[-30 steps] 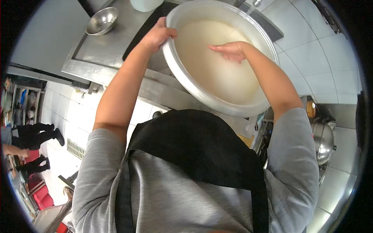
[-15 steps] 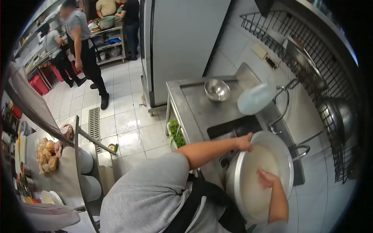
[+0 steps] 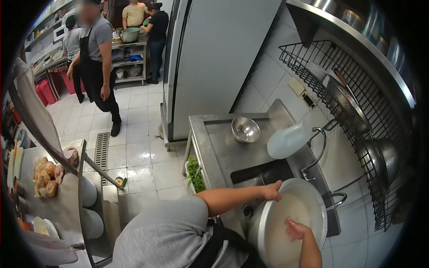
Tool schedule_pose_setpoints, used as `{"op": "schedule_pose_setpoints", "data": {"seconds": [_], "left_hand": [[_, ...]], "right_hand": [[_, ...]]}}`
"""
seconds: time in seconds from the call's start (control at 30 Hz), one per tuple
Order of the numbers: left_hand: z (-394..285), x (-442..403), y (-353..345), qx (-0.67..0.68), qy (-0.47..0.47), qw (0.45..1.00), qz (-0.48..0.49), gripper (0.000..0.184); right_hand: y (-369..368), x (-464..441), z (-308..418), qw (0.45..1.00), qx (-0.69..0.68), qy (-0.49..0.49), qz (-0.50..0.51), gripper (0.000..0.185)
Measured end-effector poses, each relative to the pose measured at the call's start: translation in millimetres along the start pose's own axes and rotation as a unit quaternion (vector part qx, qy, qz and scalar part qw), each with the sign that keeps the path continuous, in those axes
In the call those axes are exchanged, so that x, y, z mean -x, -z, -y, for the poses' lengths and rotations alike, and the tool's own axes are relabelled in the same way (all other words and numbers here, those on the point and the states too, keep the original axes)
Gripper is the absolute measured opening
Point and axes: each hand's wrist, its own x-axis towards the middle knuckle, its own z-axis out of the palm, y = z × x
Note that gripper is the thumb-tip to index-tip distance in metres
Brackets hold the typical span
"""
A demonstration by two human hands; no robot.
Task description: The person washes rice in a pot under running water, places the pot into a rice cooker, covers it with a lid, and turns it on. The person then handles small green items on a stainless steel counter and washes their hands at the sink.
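Scanning from the left, note a pile of pale food pieces [image 3: 46, 177] on a metal worktop and, beyond it, a co-worker [image 3: 96, 64] in a dark apron standing on the tiled floor. Leafy greens [image 3: 195, 175] sit low beside the steel counter [image 3: 213, 138], which bears a metal bowl [image 3: 245, 130]. The left hand [image 3: 271, 191] is clamped on the near-left rim of the large pot [image 3: 318, 208]. Behind that hand stands a translucent jug [image 3: 283, 142].

The pot is at the sink end of the counter, just beside the tap [image 3: 308, 173], and contains cloudy liquid [image 3: 286, 209]. The right hand [image 3: 295, 229] is inside the pot at the liquid; its lower part is obscured—whether the fingers are apart or closed on anything cannot be told. A wire rack [image 3: 377, 214] hangs at far right.

Handling: judge the loaded pot heavy, stiff-walled and unlikely to break; expect the wet rim to be slippery and the liquid to slosh if the pot is tipped. Take hold at the rim, fingers hooked over the edge—use opposite sides for any lift.
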Motion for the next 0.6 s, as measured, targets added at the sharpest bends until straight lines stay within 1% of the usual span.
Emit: {"op": "schedule_pose_setpoints", "data": {"seconds": [0.07, 0.17, 0.23, 0.3, 0.4, 0.5, 0.6], "left_hand": [[-2.5, 2.3, -1.5, -0.002, -0.019, 1.0, -0.014, 0.065], [-1.8, -0.5, -0.2, -0.005, -0.025, 1.0, -0.001, 0.065], [2.8, 1.2, -0.7, 0.001, -0.023, 1.0, -0.001, 0.065], [3.7, -1.3, -0.9, 0.008, -0.023, 1.0, -0.002, 0.065], [-2.9, 0.9, 2.8, -0.033, -0.005, 0.999, 0.02, 0.068], [-13.1, 10.0, 1.8, 0.01, 0.012, 1.0, 0.02, 0.069], [-13.1, 11.0, 2.9, 0.03, -0.024, 0.999, 0.008, 0.067]], "right_hand": [[0.2, 1.8, 7.3, 1.0, -0.001, -0.001, -0.007, 0.09], [-8.2, 5.5, 7.0, 1.0, -0.01, 0.001, -0.018, 0.088], [-4.4, -2.8, 5.0, 1.0, -0.01, -0.002, -0.012, 0.086], [-3.1, -6.3, 2.4, 0.999, 0.001, 0.008, -0.033, 0.085], [3.3, -10.9, -5.1, 0.999, 0.001, 0.012, -0.043, 0.083], [-1.7, -7.0, -4.0, 0.999, -0.009, 0.004, -0.042, 0.082], [5.5, -9.8, -1.2, 0.999, -0.004, 0.015, -0.045, 0.083]]}}
